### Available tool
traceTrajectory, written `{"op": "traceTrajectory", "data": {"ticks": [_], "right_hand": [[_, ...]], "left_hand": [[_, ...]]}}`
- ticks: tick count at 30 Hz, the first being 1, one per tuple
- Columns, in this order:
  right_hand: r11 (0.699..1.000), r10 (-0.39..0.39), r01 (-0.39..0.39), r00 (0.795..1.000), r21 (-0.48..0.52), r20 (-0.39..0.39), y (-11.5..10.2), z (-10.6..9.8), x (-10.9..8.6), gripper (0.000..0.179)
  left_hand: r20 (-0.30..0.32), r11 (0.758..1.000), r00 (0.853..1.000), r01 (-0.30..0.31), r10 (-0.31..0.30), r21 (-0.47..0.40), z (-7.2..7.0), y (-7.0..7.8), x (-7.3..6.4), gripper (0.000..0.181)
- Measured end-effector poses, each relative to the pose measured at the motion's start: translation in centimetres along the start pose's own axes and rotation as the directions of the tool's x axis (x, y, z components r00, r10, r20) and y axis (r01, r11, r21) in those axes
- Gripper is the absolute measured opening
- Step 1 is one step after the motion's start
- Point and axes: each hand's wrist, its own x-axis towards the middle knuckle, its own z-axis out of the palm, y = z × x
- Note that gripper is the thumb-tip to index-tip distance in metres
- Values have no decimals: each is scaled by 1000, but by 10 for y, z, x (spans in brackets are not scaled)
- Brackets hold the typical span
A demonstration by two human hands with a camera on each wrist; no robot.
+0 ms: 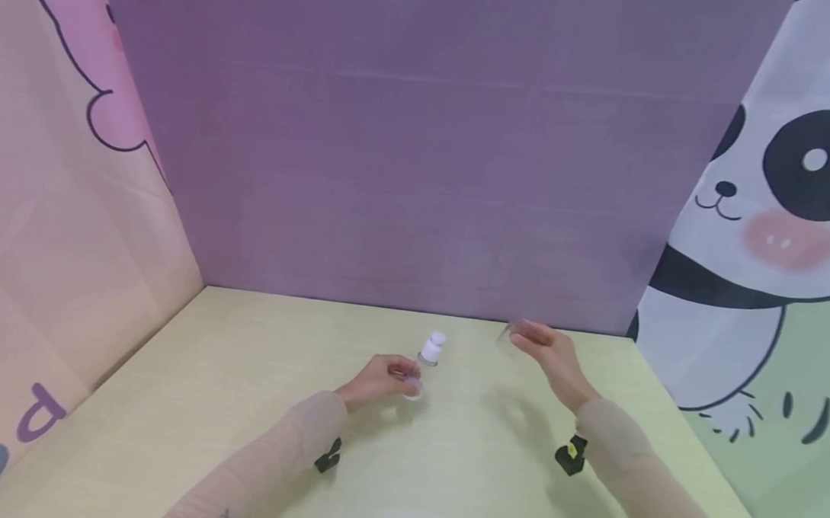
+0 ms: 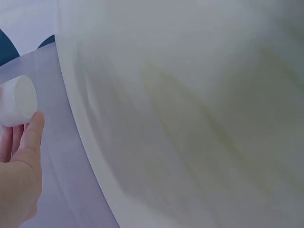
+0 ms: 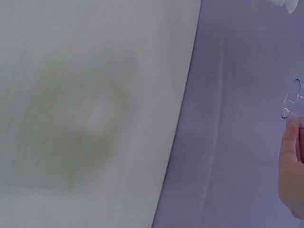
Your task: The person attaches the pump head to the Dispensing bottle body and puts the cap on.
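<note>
My left hand (image 1: 376,381) grips a small white pump bottle (image 1: 432,349) over the table, tilted with its pump end up and away from me. Fingers cover its middle; the round white base shows below them. In the left wrist view the flat base (image 2: 27,99) faces the camera above the thumb. Farther right, my right hand (image 1: 554,361) pinches a clear, thin-walled cap (image 1: 505,334), raised above the table and apart from the bottle. The right wrist view shows the cap's rim (image 3: 290,102) at the fingertips, with a bit of white (image 3: 287,4) at the top edge.
A pale wooden table (image 1: 260,360) lies under both hands, and their shadows fall on it. Behind it stands a purple backdrop (image 1: 418,175). Printed cloth panels close off both sides, with a panda (image 1: 766,225) on the right one. Dark wrist mounts (image 1: 571,455) hang below the sleeves.
</note>
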Motion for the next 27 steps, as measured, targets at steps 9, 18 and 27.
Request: {"op": "traceTrajectory", "data": {"ticks": [9, 18, 27], "right_hand": [[997, -42, 38, 997, 67, 61, -27, 25, 0, 62], [996, -65, 59, 994, 70, 90, -44, 46, -2, 60], [992, -109, 100, 986, 74, 125, -49, 57, -4, 52]], "left_hand": [[20, 1000, 1000, -7, 7, -27, 8, -6, 10, 43], [28, 998, 1000, 8, -7, -58, 14, -2, 8, 43], [42, 997, 999, 5, -2, -83, 16, -2, 6, 45]]}}
